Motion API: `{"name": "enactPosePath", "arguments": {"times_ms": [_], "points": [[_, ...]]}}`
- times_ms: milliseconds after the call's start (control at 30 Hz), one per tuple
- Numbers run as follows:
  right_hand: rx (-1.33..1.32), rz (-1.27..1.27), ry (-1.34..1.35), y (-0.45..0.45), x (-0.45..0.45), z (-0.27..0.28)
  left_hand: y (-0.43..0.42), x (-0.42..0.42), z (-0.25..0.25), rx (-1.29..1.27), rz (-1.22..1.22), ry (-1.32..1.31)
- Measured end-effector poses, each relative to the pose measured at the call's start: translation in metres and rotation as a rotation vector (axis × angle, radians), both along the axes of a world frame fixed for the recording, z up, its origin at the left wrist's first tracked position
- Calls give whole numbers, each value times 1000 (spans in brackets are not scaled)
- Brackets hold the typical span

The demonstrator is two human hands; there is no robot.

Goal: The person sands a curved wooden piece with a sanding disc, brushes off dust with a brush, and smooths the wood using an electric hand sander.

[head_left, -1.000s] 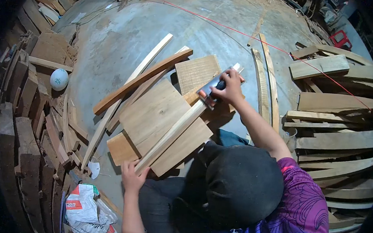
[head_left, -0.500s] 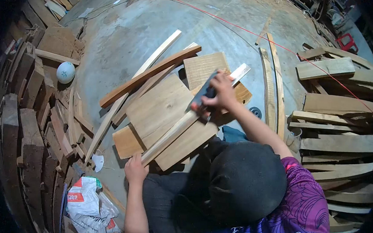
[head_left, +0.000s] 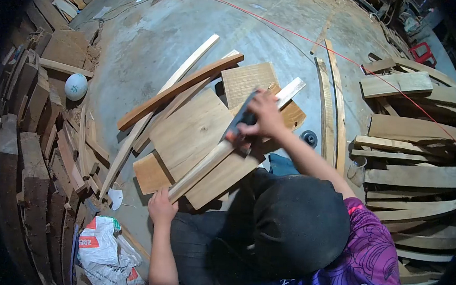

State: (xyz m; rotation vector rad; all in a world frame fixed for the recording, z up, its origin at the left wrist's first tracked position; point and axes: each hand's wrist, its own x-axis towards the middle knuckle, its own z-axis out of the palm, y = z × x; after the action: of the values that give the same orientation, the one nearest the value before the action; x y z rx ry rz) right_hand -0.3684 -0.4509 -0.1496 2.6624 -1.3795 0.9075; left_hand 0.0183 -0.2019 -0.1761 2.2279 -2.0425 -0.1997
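A long, narrow wooden strip [head_left: 211,161] lies at a slant across several flat boards. My left hand [head_left: 162,206] is closed on its near lower end. Higher along the strip, my right hand [head_left: 263,113] grips a dark grey hand plane [head_left: 240,117] with an orange-red part, its body resting along the strip. The fingers hide part of the tool. Beneath the strip are a wide pale board [head_left: 189,132] and another board [head_left: 223,180]. The pale far end of the strip [head_left: 292,89] sticks out past my right hand.
Long wooden bars [head_left: 181,90] lie to the left, and two narrow planks [head_left: 334,107] to the right. Stacked timber [head_left: 414,177] lines the right side. A white ball [head_left: 76,86], a printed sack [head_left: 107,255] and a round black object [head_left: 308,138] are nearby.
The view has shifted slightly. My right hand and the hand plane stay at nearly the same part of the strip. My left hand still holds the near end.
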Motion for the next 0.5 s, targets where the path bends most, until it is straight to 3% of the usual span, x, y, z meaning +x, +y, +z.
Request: {"name": "enactPosePath", "arguments": {"times_ms": [133, 233, 333, 433, 500], "points": [[94, -426, 53, -68, -58, 0, -1, -2, 3, -30, -3, -3], [113, -517, 89, -55, -49, 1, -3, 1, -1, -13, 21, -3], [-31, -266, 10, -2, -10, -14, -3, 0, -1, 4, 19, -1], [185, 17, -3, 40, 17, -3, -6, 2, 0, 9, 24, 5], [55, 26, 86, 24, -1, -2, -3, -1, 3, -5, 23, 21]]}}
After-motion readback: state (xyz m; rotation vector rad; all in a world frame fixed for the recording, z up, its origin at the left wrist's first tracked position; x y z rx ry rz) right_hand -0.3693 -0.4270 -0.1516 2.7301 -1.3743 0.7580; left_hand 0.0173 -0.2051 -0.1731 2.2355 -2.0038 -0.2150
